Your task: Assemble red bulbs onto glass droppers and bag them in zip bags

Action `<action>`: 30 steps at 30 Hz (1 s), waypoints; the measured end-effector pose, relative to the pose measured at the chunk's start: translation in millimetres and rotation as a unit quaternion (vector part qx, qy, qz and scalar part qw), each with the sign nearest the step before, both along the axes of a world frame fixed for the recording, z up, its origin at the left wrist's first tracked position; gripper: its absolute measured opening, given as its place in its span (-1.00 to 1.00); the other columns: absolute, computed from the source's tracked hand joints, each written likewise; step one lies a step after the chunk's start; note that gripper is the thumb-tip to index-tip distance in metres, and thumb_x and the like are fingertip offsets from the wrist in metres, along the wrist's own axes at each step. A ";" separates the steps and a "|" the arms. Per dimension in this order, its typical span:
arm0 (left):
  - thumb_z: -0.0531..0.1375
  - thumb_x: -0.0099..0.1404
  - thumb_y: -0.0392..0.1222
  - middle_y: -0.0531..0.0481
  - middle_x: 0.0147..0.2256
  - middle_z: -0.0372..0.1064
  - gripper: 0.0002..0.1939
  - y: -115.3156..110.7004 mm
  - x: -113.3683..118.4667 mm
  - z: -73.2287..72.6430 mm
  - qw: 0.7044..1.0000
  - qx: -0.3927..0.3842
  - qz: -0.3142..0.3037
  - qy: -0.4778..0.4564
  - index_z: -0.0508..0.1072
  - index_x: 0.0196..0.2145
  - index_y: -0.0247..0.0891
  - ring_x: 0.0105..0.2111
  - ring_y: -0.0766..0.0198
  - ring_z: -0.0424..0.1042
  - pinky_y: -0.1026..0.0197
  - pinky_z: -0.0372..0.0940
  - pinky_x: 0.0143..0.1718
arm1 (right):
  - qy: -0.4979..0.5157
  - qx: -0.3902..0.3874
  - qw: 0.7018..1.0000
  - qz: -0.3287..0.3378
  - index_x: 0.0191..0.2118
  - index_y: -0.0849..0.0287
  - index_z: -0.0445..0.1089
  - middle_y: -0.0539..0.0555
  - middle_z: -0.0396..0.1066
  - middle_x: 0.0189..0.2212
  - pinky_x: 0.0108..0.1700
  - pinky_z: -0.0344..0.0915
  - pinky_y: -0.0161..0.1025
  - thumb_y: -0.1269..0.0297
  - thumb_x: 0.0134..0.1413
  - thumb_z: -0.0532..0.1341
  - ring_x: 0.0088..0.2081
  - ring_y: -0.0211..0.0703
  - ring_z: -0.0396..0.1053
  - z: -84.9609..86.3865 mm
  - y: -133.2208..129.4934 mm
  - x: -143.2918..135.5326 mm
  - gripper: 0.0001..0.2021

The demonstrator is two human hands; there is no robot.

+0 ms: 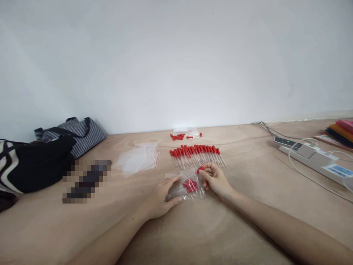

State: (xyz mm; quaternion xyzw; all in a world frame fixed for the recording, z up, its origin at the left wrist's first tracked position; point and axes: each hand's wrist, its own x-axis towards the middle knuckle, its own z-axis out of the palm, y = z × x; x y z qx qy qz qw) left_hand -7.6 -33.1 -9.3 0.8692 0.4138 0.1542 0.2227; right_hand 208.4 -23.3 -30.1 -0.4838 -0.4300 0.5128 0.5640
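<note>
A clear plastic bag (179,190) with several red rubber bulbs (191,185) inside lies on the table. My left hand (162,197) rests on the bag's left side, thumb and fingers spread apart around it. At the bag's upper right corner my right hand (215,179) pinches a red bulb (201,169) between thumb and index finger. Just beyond the bag, a row of clear droppers with red tops (197,154) lies side by side. Farther back are loose red bulbs (178,137) next to another clear bag (185,130).
Flat bags (140,158) lie left of the droppers. A blurred-out dark object (87,181), a black bag (41,162) and a striped bag (89,138) are at left. At right are a power strip (317,162) with cables and coloured items (340,132).
</note>
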 end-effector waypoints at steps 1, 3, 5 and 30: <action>0.10 0.19 -0.07 -0.09 0.08 0.15 -0.43 0.0 0.0 0.1 1.000 -0.002 0.000 0.002 0.03 0.12 -0.18 0.07 0.09 0.13 -0.01 0.07 0.08 | -0.026 -0.002 0.999 0.019 -0.37 0.15 0.15 -0.12 0.28 -0.52 -0.78 0.00 -0.43 0.06 -0.29 0.26 -0.78 -0.47 0.08 -0.5 -0.1 -0.8 -0.63; 0.09 0.19 -0.06 -0.09 0.08 0.15 -0.43 -0.1 0.1 0.7 1.000 -0.003 0.000 0.006 0.03 0.12 -0.19 0.09 0.08 0.11 -0.03 0.05 0.09 | -0.076 0.006 0.996 0.043 -0.39 0.15 0.18 -0.10 0.26 -0.52 -0.78 -0.07 -0.43 0.06 -0.25 0.24 -0.77 -0.48 0.03 -2.1 1.2 0.8 -0.67; 0.09 0.19 -0.06 -0.09 0.08 0.16 -0.43 -0.5 0.3 1.9 1.000 -0.002 0.003 0.009 0.04 0.13 -0.19 0.10 0.07 0.09 -0.03 0.05 0.09 | -0.134 0.044 0.989 0.043 -0.41 0.17 0.24 -0.08 0.24 -0.51 -0.72 0.00 -0.42 0.10 -0.23 0.25 -0.71 -0.46 0.05 -4.4 3.5 5.3 -0.72; -0.14 0.33 -0.06 -0.06 0.16 0.02 -0.53 1.4 2.1 2.6 0.997 0.016 -0.009 0.075 0.07 0.14 -0.28 0.16 0.21 -0.02 0.02 -0.10 0.17 | -0.488 0.077 0.864 0.094 -0.67 0.19 0.37 0.07 0.36 -0.27 -0.10 0.02 -0.05 0.13 -0.08 0.18 -0.15 -0.07 0.20 3.5 9.1 9.2 -0.71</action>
